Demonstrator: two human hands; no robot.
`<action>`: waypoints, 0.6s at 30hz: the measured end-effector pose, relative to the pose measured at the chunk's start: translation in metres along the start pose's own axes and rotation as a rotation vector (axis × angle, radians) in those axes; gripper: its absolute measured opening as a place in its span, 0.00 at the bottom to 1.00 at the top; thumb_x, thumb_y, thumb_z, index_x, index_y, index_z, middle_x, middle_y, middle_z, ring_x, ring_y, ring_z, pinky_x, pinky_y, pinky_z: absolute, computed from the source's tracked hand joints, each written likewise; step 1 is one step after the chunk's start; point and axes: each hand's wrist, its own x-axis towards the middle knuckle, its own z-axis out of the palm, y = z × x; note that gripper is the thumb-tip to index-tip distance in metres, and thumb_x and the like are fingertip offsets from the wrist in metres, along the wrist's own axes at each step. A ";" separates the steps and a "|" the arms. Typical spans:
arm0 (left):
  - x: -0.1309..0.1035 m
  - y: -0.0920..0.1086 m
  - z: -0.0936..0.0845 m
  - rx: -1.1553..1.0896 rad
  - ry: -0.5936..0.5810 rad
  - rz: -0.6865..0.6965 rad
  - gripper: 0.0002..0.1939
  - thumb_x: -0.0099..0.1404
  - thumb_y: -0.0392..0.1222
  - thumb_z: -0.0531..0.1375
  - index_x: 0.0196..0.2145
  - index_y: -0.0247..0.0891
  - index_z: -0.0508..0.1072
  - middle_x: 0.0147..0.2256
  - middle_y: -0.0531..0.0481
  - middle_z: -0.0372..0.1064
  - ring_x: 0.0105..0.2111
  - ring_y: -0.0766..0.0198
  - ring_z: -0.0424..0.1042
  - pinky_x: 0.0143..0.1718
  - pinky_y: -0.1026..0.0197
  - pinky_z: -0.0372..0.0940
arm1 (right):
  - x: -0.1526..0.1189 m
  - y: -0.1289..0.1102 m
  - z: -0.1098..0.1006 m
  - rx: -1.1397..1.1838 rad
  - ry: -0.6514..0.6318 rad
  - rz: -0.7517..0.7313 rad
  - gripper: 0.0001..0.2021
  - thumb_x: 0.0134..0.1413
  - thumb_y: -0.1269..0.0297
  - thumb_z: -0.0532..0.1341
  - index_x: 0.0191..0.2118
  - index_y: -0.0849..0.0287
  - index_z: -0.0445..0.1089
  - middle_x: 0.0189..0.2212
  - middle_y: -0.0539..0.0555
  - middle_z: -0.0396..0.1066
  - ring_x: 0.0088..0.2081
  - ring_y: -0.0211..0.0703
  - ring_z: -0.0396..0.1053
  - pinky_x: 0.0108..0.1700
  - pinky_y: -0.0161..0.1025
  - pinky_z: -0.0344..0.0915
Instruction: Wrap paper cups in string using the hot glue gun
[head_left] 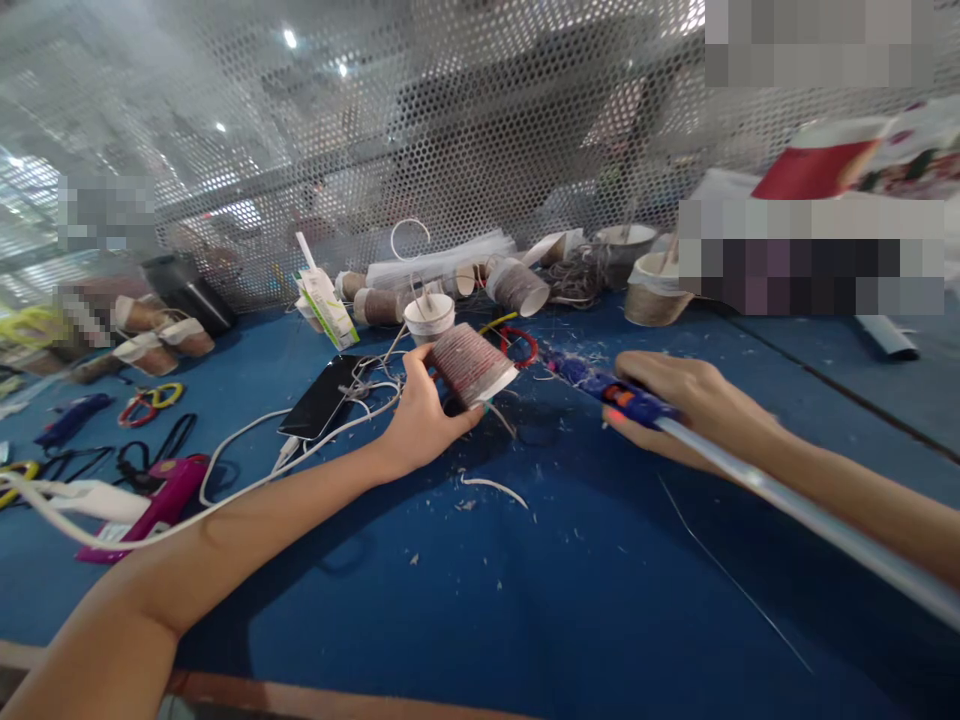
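Observation:
My left hand (pixel 424 415) is closed round a paper cup (pixel 474 365) wrapped in reddish-brown cord, which lies tilted on its side with its white rim toward the right. A loose cord end hangs below the rim. In my right hand (pixel 686 400) is a blue glue gun (pixel 637 402), its nozzle pointing left toward the cup but apart from it. A long clear glue stick (pixel 780 490) runs out of its back, and a small red light glows on its side. Red-handled scissors (pixel 519 345) lie just behind the cup. A short white cord (pixel 495 487) rests in front.
A black phone (pixel 326 398) with a white cable lies left, near a magenta glue gun (pixel 154 510). Several wrapped cups, including an upright one (pixel 656 292), line the perforated metal screen (pixel 480 130). Scraps litter the blue table (pixel 540 600).

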 end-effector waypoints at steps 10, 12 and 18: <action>0.000 0.000 -0.002 0.014 0.036 0.053 0.40 0.55 0.49 0.67 0.56 0.41 0.48 0.55 0.37 0.53 0.57 0.46 0.59 0.57 0.39 0.64 | 0.001 0.019 -0.006 0.153 -0.051 -0.204 0.41 0.41 0.48 0.68 0.57 0.59 0.51 0.53 0.67 0.56 0.52 0.59 0.65 0.51 0.53 0.68; 0.000 -0.001 -0.002 0.018 0.049 0.049 0.40 0.55 0.49 0.67 0.56 0.41 0.48 0.55 0.38 0.53 0.58 0.46 0.59 0.58 0.40 0.63 | 0.000 0.018 -0.009 0.284 -0.122 -0.237 0.36 0.47 0.53 0.65 0.58 0.55 0.50 0.53 0.64 0.56 0.54 0.57 0.63 0.54 0.54 0.66; -0.002 -0.001 -0.005 0.008 0.076 0.110 0.40 0.55 0.48 0.67 0.58 0.44 0.48 0.56 0.40 0.51 0.57 0.48 0.59 0.56 0.44 0.64 | -0.007 -0.017 -0.011 0.290 0.424 -0.332 0.14 0.49 0.62 0.60 0.42 0.50 0.58 0.39 0.56 0.59 0.42 0.54 0.62 0.44 0.57 0.63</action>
